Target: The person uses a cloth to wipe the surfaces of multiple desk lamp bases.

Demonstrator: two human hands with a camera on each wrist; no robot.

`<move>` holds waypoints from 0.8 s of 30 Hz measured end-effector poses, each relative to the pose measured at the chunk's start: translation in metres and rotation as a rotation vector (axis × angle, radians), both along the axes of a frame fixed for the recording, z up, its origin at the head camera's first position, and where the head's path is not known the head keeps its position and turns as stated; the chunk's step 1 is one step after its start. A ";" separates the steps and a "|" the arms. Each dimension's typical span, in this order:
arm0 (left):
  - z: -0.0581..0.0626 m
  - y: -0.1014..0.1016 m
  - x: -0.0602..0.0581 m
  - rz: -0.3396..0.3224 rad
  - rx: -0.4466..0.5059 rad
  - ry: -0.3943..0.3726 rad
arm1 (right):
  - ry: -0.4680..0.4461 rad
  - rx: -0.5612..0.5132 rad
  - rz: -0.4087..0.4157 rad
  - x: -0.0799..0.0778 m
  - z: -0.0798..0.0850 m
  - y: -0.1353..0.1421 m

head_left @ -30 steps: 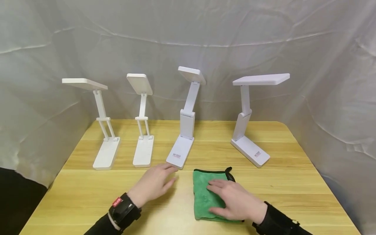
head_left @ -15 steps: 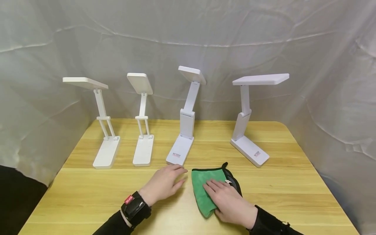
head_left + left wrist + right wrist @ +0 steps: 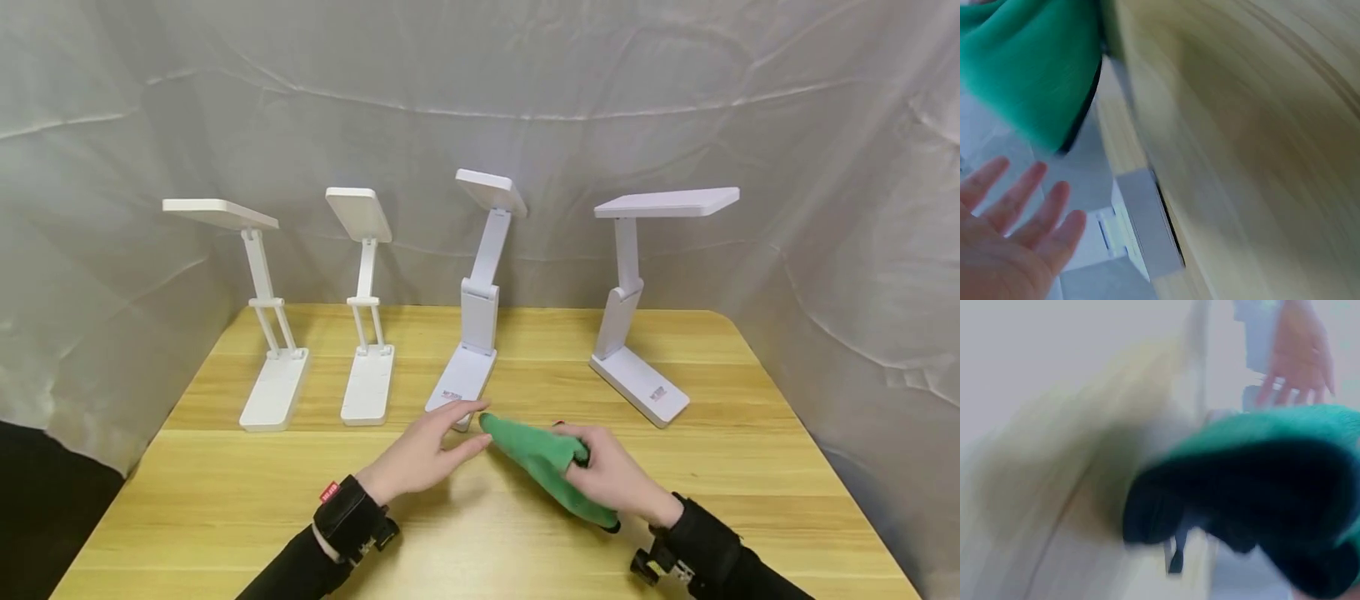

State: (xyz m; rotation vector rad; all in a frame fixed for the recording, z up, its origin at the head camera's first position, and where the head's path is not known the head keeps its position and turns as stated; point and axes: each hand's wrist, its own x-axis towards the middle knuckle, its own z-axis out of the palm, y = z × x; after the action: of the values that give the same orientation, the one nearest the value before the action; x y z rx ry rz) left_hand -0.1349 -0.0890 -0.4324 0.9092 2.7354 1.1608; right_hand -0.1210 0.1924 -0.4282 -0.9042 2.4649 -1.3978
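A green cloth with a black edge is lifted off the table in folds, and its dark underside shows in the right wrist view. My right hand pinches it near its right side, thumb over the green face. My left hand reaches toward the cloth's left corner with fingers extended, holding nothing. In the left wrist view a gap separates those fingers from the cloth. Behind the left fingertips lies the base of a white folding desk lamp, partly covered by the hand.
Two more white desk lamps stand on the left, one farther out and one nearer the middle. Another lamp stands at the right. The wooden table is backed by a grey sheet.
My right hand lay on the cloth; now it grips it and has raised it from the table. The left hand has moved right and slightly forward, toward the cloth.
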 end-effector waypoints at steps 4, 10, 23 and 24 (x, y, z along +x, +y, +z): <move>0.008 0.008 -0.003 -0.076 0.090 -0.050 | -0.201 -0.227 0.027 -0.007 0.009 0.002; 0.011 0.022 -0.010 -0.151 0.151 -0.054 | -0.459 -0.437 0.056 -0.009 0.013 -0.004; 0.025 0.022 -0.004 0.075 0.448 -0.204 | -0.647 -0.623 0.186 -0.010 0.006 0.007; 0.025 0.023 -0.004 0.105 0.468 -0.228 | -0.656 -0.697 0.208 -0.010 0.003 0.007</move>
State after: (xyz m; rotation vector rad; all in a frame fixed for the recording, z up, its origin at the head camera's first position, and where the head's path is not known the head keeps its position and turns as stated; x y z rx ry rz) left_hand -0.1390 -0.0663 -0.4078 0.6133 2.3954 1.8439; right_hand -0.1311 0.1993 -0.4257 -0.6176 1.3820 -2.0835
